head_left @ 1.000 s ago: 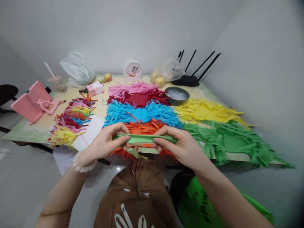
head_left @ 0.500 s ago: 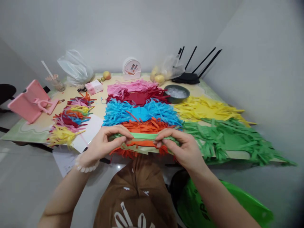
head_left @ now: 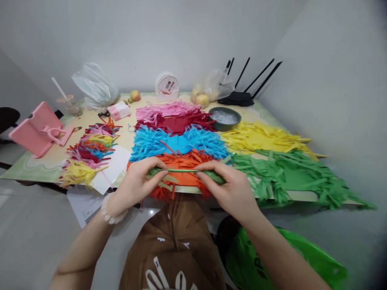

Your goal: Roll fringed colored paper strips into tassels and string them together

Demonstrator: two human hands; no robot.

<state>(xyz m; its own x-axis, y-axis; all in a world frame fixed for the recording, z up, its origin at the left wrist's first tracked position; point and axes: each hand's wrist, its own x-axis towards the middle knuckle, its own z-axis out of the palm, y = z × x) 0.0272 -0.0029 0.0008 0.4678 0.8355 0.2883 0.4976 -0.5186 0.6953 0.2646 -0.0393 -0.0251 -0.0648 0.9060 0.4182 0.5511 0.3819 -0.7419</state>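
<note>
A strip of green fringed paper (head_left: pixel 182 170) stretches level between my two hands, its middle drawn into a thin line. My left hand (head_left: pixel 144 177) pinches one end between thumb and fingers, and my right hand (head_left: pixel 223 181) pinches the other. Green bunches of the same paper bulge inside both palms, partly hidden. Just beneath lies orange fringed paper (head_left: pixel 181 177) at the table's front edge. Blue fringed paper (head_left: pixel 178 143), dark red paper (head_left: pixel 175 124) and pink paper (head_left: pixel 169 109) lie behind it. Yellow fringed paper (head_left: pixel 263 137) and green fringed sheets (head_left: pixel 296 173) spread to the right.
Multicoloured tassels (head_left: pixel 87 151) lie at left by a pink tablet stand (head_left: pixel 42 131). Further back are a plastic bag (head_left: pixel 96 86), a drink cup (head_left: pixel 72 106), a dark bowl (head_left: pixel 225 118) and a black router (head_left: pixel 237 98). A green bag (head_left: pixel 290 257) sits below right.
The broad flat green band between my hands has narrowed to a thin line. Both hands remain at nearly the same height, still pinching its ends.
</note>
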